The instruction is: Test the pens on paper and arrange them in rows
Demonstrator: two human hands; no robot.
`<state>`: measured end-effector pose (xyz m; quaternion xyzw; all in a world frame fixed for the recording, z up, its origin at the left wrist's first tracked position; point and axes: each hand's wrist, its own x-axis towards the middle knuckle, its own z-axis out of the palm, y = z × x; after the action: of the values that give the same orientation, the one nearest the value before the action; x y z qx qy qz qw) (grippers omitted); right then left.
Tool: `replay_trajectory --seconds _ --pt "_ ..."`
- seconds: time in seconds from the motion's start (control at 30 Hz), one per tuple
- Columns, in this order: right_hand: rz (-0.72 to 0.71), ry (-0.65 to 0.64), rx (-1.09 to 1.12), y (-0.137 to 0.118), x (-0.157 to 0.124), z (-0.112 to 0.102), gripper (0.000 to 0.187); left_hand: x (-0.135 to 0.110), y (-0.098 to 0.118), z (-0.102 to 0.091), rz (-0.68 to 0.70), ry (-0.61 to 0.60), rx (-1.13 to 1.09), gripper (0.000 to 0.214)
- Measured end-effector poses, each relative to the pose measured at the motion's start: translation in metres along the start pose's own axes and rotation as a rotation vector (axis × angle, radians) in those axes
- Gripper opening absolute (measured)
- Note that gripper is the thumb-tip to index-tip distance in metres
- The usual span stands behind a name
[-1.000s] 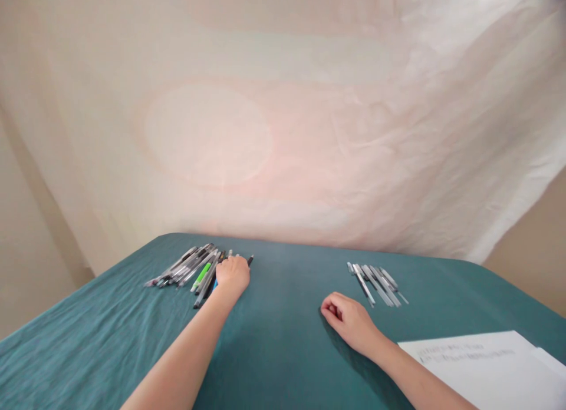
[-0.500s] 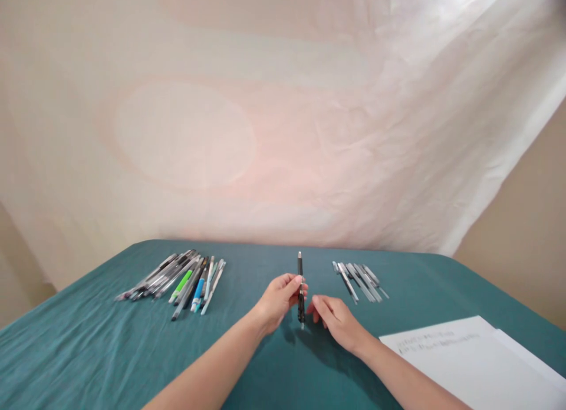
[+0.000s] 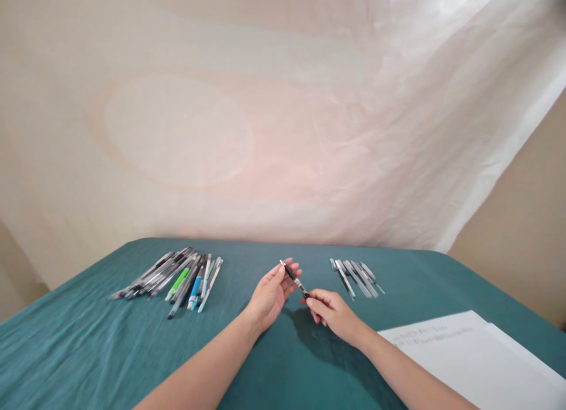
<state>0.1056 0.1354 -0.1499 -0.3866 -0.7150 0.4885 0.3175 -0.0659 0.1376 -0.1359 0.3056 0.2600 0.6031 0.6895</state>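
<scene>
A dark pen (image 3: 293, 277) is held slantwise between both my hands above the middle of the teal table. My left hand (image 3: 270, 294) pinches its upper end with the fingertips. My right hand (image 3: 331, 311) grips its lower tip between thumb and fingers. A pile of several pens (image 3: 177, 277), some with green and blue barrels, lies to the left. A smaller row of grey pens (image 3: 356, 275) lies to the right, just beyond my right hand.
The teal cloth-covered table (image 3: 88, 351) fills the lower view. White sheets of paper (image 3: 469, 357) with printed lines lie at the near right. A pale sheet hangs as a backdrop (image 3: 283, 115) behind the table's far edge.
My left hand lifted a dark pen from the left pile and carried it to the middle. My right hand came in and took its lower end; the pen tilted from upright to slanted.
</scene>
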Motion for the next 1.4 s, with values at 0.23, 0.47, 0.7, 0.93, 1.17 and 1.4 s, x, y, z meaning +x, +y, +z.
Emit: replay_trajectory --seconds 0.23,0.47,0.7,0.93,1.17,1.4 --pt "-0.007 0.015 0.063 0.0 -0.001 -0.002 0.045 0.003 0.001 -0.005 0.035 0.011 0.012 0.024" --pt "0.008 0.021 0.011 0.005 0.002 -0.001 0.041 0.003 -0.009 -0.005 0.111 0.096 0.028 0.026" --pt "-0.024 0.077 0.004 0.008 0.0 0.002 0.031 0.003 -0.009 -0.005 0.107 0.143 0.038 0.025" --pt "-0.011 0.095 -0.012 0.011 0.004 0.0 0.045 0.002 -0.007 -0.003 0.044 0.108 -0.005 0.023" --pt "-0.03 0.094 0.024 0.009 0.001 0.002 0.035 0.0 -0.009 -0.002 0.063 0.126 0.009 0.023" --pt "-0.063 0.167 0.012 0.007 0.0 0.003 0.024 0.001 -0.01 -0.003 0.072 0.132 0.025 0.023"
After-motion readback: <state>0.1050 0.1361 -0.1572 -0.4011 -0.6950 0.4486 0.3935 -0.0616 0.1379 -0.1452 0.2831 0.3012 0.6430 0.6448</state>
